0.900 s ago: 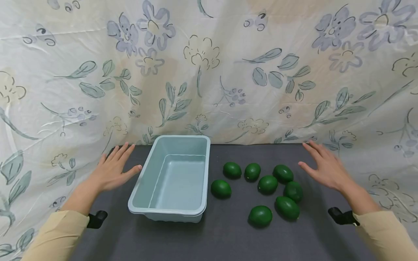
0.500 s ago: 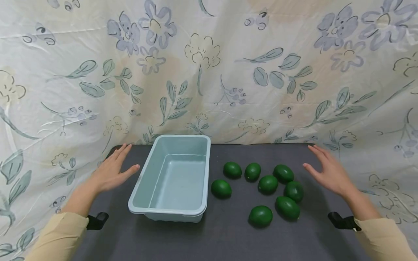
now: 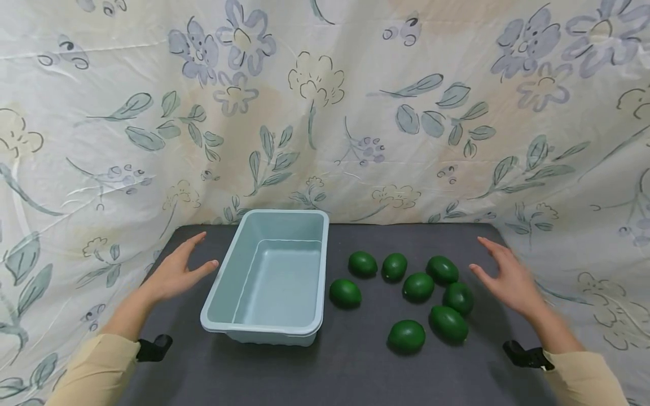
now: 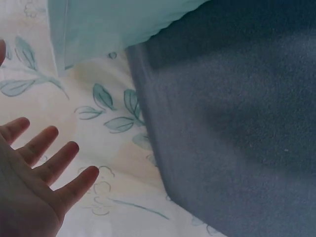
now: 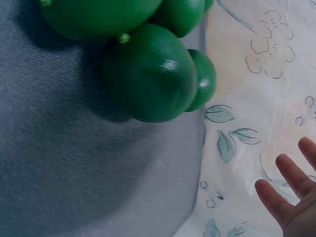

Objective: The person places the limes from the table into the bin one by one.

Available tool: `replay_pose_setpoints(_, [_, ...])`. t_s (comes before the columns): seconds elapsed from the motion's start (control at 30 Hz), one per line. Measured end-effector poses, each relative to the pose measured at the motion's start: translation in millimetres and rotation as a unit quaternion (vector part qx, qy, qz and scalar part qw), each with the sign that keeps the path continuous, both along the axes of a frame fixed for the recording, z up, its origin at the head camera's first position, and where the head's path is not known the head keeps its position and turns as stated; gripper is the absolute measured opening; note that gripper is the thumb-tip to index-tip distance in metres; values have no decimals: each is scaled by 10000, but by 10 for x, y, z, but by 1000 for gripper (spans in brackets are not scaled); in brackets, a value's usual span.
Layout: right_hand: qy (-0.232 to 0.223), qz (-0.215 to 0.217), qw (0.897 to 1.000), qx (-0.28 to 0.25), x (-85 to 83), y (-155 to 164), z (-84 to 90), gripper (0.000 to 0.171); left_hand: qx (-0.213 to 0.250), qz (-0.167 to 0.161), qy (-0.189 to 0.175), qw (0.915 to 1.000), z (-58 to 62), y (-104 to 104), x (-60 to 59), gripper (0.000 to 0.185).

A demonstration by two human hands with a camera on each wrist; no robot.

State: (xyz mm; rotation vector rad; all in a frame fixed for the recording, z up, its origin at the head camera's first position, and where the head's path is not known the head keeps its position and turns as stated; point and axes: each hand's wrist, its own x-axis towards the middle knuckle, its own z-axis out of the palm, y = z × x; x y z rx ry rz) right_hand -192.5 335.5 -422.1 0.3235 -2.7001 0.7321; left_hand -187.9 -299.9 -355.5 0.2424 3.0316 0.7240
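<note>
Your pale blue bin point(image 3: 269, 279) is sitting left of centre on the dark mat point(image 3: 355, 366), long axis running near to far. Eight green limes point(image 3: 418, 286) are lying scattered to its right. Your left hand point(image 3: 175, 272) and right hand point(image 3: 508, 276) are hovering with fingers spread, holding nothing.

Left hand point(image 3: 175, 274) flat beside pale blue tub point(image 3: 223, 282); right hand point(image 3: 508, 276) flat beside eight green limes point(image 3: 418, 286) on grey table point(image 3: 355, 372).
</note>
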Motion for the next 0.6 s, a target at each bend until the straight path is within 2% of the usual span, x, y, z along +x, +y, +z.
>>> replay_pose_setpoints(0.23, [-170, 17, 9997, -193, 48, 2, -158, 69, 291, 159, -249, 9991, -40, 36, 30, 82])
replay_pose_setpoints(0.43, [-430, -36, 9986, -299, 97, -26, -295, 67, 738, 260, -509, 9956, -62, 44, 50, 80])
replay_pose_setpoints(0.6, [-647, 1, 9974, -327, 150, -66, -415, 67, 1008, 213, -601, 9929, -99, 43, 37, 78])
